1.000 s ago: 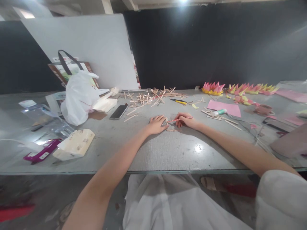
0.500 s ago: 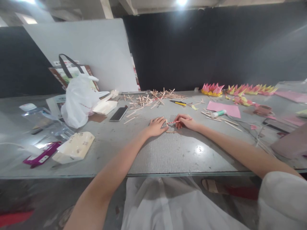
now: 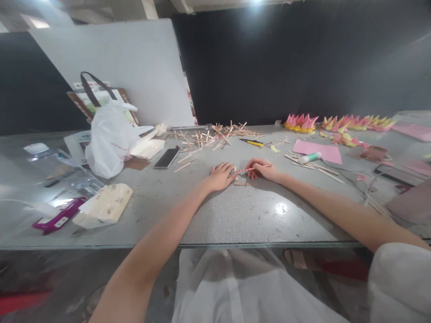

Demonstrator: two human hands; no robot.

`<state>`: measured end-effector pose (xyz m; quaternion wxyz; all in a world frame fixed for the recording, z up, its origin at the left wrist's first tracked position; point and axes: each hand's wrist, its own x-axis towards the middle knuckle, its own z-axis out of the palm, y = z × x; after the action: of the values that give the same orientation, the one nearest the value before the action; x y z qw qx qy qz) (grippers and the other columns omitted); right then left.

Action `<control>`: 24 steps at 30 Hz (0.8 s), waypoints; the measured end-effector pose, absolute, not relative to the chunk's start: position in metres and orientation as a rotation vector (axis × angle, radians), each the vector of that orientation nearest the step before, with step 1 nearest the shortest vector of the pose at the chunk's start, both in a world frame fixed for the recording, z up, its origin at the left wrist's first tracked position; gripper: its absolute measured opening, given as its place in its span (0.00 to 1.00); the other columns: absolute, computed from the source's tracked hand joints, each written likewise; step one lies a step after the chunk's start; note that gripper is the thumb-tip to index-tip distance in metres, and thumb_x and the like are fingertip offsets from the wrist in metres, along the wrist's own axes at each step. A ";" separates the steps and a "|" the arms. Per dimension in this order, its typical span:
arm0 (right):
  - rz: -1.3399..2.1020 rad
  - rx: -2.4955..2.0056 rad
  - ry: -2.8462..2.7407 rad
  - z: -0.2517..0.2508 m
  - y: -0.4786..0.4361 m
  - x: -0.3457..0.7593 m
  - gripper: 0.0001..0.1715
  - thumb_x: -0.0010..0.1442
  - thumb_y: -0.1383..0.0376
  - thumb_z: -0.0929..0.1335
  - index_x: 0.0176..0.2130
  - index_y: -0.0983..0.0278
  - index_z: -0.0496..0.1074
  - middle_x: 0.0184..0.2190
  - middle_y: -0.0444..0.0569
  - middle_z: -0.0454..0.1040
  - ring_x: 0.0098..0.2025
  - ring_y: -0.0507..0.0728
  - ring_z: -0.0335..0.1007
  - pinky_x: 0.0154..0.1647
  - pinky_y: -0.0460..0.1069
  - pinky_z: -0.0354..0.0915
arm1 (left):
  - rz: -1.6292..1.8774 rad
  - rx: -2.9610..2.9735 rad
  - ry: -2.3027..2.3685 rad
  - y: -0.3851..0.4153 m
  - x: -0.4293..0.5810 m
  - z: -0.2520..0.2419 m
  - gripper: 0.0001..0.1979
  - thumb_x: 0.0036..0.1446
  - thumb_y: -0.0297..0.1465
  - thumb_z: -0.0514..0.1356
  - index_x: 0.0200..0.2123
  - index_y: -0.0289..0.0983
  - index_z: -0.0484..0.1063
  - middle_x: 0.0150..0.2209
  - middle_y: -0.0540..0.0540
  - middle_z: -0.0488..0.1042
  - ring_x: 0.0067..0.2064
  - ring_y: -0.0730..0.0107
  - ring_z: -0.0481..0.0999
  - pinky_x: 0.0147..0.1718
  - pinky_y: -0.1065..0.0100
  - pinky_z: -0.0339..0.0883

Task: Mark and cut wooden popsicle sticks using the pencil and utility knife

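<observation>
My left hand lies on the grey table, its fingers pressing down on small wooden sticks laid in a triangle. My right hand is just to the right of it, closed on a thin red pencil whose tip points left at the sticks. Both forearms reach out from the table's near edge.
A heap of wooden sticks lies behind my hands, with a yellow cutter, a phone, a glue tube and pink paper. Pink-yellow paper flowers line the back right. A white plastic bag and boxes sit left.
Both hands stay on the same spot over the sticks; the pencil shifts only slightly. The camera tilted a little down and then back up.
</observation>
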<state>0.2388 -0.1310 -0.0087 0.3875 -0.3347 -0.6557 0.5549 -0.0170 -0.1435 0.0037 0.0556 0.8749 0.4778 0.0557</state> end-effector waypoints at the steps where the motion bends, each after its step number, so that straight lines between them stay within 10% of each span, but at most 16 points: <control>1: 1.420 -0.847 -1.664 -0.009 -0.131 0.239 0.07 0.57 0.66 0.66 0.35 0.63 0.75 0.27 0.47 0.81 0.25 0.52 0.76 0.26 0.45 0.68 | 0.174 2.658 1.449 -0.144 -0.017 0.004 0.32 0.74 0.51 0.40 0.72 0.43 0.60 0.76 0.39 0.55 0.77 0.53 0.52 0.71 0.45 0.46; 24: 1.441 -0.850 -1.648 -0.011 -0.128 0.239 0.06 0.58 0.65 0.67 0.34 0.62 0.75 0.27 0.48 0.81 0.25 0.53 0.76 0.25 0.46 0.68 | 0.193 2.621 1.517 -0.140 -0.016 0.001 0.28 0.75 0.43 0.39 0.71 0.48 0.62 0.75 0.43 0.58 0.75 0.53 0.56 0.70 0.41 0.49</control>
<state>0.2395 -0.1283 -0.0109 0.3863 -0.3340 -0.6471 0.5661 -0.0159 -0.1404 0.0009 0.0535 0.8624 0.4993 0.0635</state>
